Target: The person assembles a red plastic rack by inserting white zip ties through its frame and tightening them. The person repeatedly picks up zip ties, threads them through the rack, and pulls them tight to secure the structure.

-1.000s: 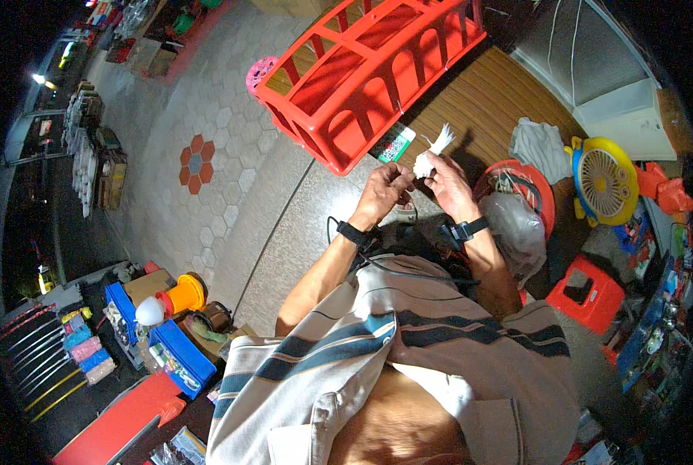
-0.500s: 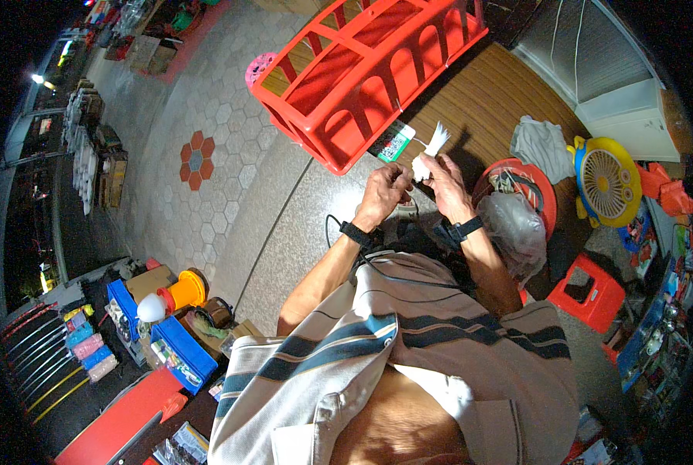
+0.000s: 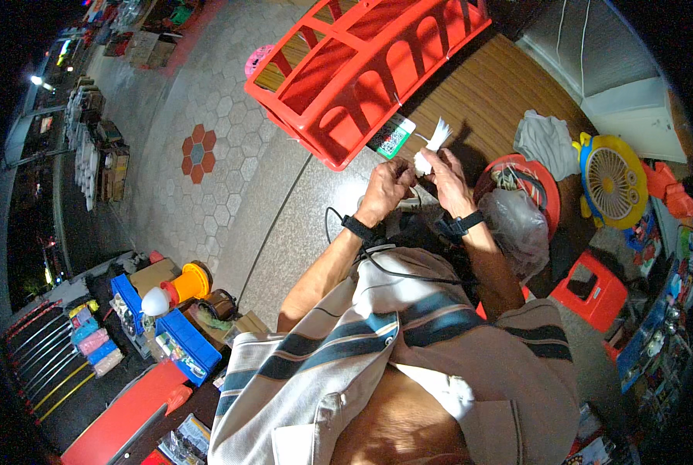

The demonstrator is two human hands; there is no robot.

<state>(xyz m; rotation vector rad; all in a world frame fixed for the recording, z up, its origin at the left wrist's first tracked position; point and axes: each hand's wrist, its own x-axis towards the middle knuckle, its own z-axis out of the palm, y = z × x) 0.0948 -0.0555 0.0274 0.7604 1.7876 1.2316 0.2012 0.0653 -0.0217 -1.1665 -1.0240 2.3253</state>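
A bundle of thin white strips (image 3: 437, 139), fanned out at its upper end, is pinched in my right hand (image 3: 450, 184). Close beside it on the left, my left hand (image 3: 386, 190) has its fingers curled together. Whatever those fingertips hold, if anything, is too small to make out. Beyond both hands a red plastic rack (image 3: 337, 120) with arched openings lies across the wooden tabletop (image 3: 482, 89) and past its edge. A green-and-white card (image 3: 393, 139) with a square printed code lies between the rack and my hands.
On the right are a red basin (image 3: 549, 198) holding a clear plastic bag (image 3: 511, 225), a white cloth (image 3: 546, 143), a yellow fan (image 3: 614, 182) and a red stool (image 3: 592, 291). Blue bins (image 3: 189, 349) with small goods stand at lower left. Hexagonal paving (image 3: 230, 147) stretches beyond.
The whole view has shifted slightly. My two hands stay close together, with the white strips still in the right one and the left fingers still curled.
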